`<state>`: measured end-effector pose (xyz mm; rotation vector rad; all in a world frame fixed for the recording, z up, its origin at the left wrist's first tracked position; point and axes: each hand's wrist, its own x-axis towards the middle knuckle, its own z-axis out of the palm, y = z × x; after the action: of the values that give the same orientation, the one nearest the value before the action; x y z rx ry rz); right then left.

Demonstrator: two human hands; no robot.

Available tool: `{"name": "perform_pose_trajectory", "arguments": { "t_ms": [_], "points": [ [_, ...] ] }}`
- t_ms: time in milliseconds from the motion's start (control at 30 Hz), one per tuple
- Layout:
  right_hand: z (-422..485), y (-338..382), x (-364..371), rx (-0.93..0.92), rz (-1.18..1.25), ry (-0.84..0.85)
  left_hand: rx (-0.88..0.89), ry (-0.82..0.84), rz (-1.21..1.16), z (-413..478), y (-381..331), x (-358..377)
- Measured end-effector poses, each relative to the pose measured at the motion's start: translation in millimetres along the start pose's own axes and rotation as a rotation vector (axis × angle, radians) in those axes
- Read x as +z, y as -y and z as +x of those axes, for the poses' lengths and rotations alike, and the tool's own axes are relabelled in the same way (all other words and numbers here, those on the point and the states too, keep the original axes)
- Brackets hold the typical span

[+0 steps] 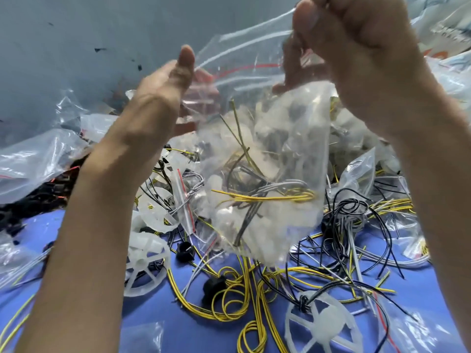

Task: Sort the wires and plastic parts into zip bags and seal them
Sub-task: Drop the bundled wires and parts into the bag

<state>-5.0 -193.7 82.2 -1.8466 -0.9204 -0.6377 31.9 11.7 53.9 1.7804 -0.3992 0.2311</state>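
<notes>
**Both hands holding a filled zip bag up over the pile**

The zip bag (267,174) is hanging in the air, its top held up by both hands. The right hand (356,59) is gripping the bag's upper right corner, with the thumb pressing on the near side and the fingers showing through the plastic behind it. The left hand (158,90) is pinching the bag's upper left edge, thumb pointing up in front and fingers lying behind the film. The hands are working well apart, with the bag's red zip strip (244,68) stretching between them. Whether that strip is pressed closed cannot be told.

Inside the bag, white plastic parts are bunching together with yellow, grey and black wire.

Directly below the bag, loose yellow wires (229,301) are curling over a blue table cover (178,327). Below it to the left, a white spoked wheel (145,261) is lying flat. Another spoked wheel (321,324) is sitting below it to the right. Right of the bag's lower end, black wires (344,225) are tangling in loops. Left of the bag, other clear bags (33,159) are lying crumpled.
</notes>
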Motion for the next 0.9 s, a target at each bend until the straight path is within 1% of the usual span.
{"name": "perform_pose_trajectory", "arguments": {
  "t_ms": [133,267,333,367,433,500,533,600,667,700,767,833,900],
  "points": [
    [2.7,-6.2,-5.2,0.044,0.036,-0.149,0.084,0.086,-0.107,-0.9,-0.3,-3.2],
    [3.3,-10.5,-8.2,0.137,-0.013,-0.137,0.187,0.186,-0.089,-4.8,0.6,-11.0],
    [3.6,-9.6,-7.2,0.149,-0.031,-0.182,0.239,0.209,-0.086,-9.2,-2.8,-12.1],
    [3.8,-8.6,-6.7,0.147,-0.014,-0.218,0.291,0.184,-0.075,-11.0,-5.6,-11.8],
    [4.2,-7.0,-6.8,0.143,0.013,-0.279,0.409,0.050,-0.053,-13.6,-12.6,-9.5],
    [4.3,-6.7,-8.4,0.150,0.008,-0.283,0.475,-0.100,-0.031,-12.8,-16.7,-7.5],
    [4.4,-8.3,-9.7,0.160,-0.005,-0.267,0.475,-0.147,-0.015,-11.1,-16.9,-7.0],
    [5.1,-13.9,-12.2,0.213,-0.089,-0.225,0.393,-0.162,0.020,-5.8,-11.2,-8.0],
    [5.7,-19.2,-14.3,0.288,-0.232,-0.178,0.227,-0.092,0.099,-0.4,3.2,-10.8],
    [6.0,-21.0,-15.5,0.321,-0.301,-0.154,0.123,-0.033,0.190,2.4,13.1,-13.4],
    [4.7,-21.6,-17.6,0.373,-0.417,-0.094,-0.115,0.134,0.494,6.7,35.7,-18.1],
    [1.6,-17.3,-19.4,0.394,-0.527,-0.023,-0.337,0.279,0.731,7.9,55.3,-18.5],
    [-2.0,-11.8,-19.6,0.378,-0.634,0.072,-0.442,0.315,0.918,5.7,68.4,-15.0]
  ]
}}
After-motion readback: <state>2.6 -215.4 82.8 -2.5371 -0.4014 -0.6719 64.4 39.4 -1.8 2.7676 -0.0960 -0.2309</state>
